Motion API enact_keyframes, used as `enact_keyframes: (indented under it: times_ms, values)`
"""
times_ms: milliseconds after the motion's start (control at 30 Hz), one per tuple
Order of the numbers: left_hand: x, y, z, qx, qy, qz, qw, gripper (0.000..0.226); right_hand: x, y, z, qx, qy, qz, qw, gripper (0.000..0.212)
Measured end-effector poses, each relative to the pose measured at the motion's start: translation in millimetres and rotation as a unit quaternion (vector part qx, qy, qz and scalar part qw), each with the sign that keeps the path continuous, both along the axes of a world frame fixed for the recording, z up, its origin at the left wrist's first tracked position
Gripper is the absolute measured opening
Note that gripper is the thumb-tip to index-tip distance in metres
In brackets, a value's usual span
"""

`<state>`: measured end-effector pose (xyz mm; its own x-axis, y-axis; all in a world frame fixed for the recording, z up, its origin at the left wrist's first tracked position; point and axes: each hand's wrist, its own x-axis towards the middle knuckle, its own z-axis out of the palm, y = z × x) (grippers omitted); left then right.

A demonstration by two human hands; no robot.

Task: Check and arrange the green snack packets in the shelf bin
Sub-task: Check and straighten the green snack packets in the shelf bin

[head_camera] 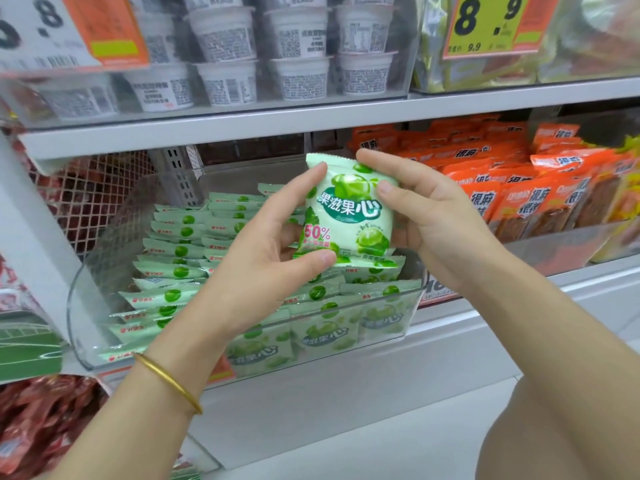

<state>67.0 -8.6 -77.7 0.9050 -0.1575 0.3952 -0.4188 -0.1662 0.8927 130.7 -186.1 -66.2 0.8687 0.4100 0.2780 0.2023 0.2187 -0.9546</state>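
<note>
Green snack packet (346, 216): frame centre, upright, long axis vertical, pinched between left hand (263, 258) and right hand (429, 223), fingers curled round its edges. Clear shelf bin (79, 327) directly below, nearer the left hand; return move likely straight down.

One green packet (348, 216) is held between two hands, the left hand (263, 261) and the right hand (440, 223). One clear bin (79, 306) holds a stack of green packets (180, 251), overlapped beyond an exact count but well over twenty. There is one gold bangle (169, 379). White cups (228, 81) number at least ten. Two cards show: the left price card (69, 29) and the right price card (485, 26). The orange packets (485, 199) are too crowded to count.
</note>
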Motion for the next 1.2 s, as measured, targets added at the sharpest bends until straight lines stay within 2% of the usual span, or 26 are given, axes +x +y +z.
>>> enact_keyframes:
  times_ms: [67,167,233,267,400,467,500,567,600,667,767,834,900,1201]
  values:
    - [1.2,-0.6,-2.5,0.065,-0.024,0.067,0.995,0.073,-0.2,-0.7,-0.3,0.005,-0.004,-0.016,1.0,0.034]
    - [4.4,-1.5,-8.8,0.225,-0.123,0.205,0.944,0.055,-1.9,0.3,-2.9,0.002,-0.033,-0.055,0.998,0.037]
    - [5.0,-3.0,-11.1,0.261,-0.144,0.222,0.928,0.044,-4.4,2.7,-4.1,0.005,-0.038,-0.064,0.997,0.036]
    - [4.7,-5.0,-10.5,0.265,-0.138,0.218,0.929,0.045,-6.3,4.1,-3.5,0.011,-0.039,-0.06,0.997,0.037]
    - [3.6,-12.3,-9.4,0.264,-0.09,0.183,0.943,0.076,-13.1,7.9,0.2,0.052,-0.054,-0.033,0.997,0.051]
    - [4.4,-15.1,-9.6,0.248,-0.087,0.188,0.946,0.073,-15.8,10.0,0.9,0.056,-0.074,-0.026,0.995,0.058]
    - [6.0,-15.3,-9.5,0.226,-0.088,0.193,0.951,0.061,-17.0,11.0,1.4,0.052,-0.079,-0.027,0.995,0.057]
    - [6.2,-14.4,-5.6,0.162,-0.09,0.196,0.963,0.035,-16.2,10.5,1.7,0.025,-0.105,-0.053,0.993,0.047]
    - [5.6,-13.4,-3.2,0.116,-0.073,0.185,0.973,0.028,-12.9,9.3,1.8,-0.008,-0.137,-0.084,0.987,0.039]
    - [3.4,-13.4,1.7,0.002,-0.021,0.128,0.992,0.034,-8.1,5.7,1.4,-0.068,-0.172,-0.132,0.974,0.029]
    - [-0.9,-13.8,8.2,-0.107,0.012,0.063,0.992,0.056,-6.6,5.0,1.3,-0.013,-0.098,-0.078,0.992,0.028]
    - [-2.9,-14.5,9.6,-0.114,0.005,0.036,0.993,0.06,-8.5,4.4,2.8,0.048,-0.045,-0.043,0.997,0.032]
    - [-4.2,-14.6,10.4,-0.103,-0.009,0.024,0.994,0.059,-11.2,3.7,5.3,0.07,-0.032,-0.031,0.997,0.036]
    - [-1.0,-8.3,4.5,-0.019,-0.062,0.059,0.996,0.055,-12.0,6.7,4.8,0.051,-0.026,-0.057,0.997,0.033]
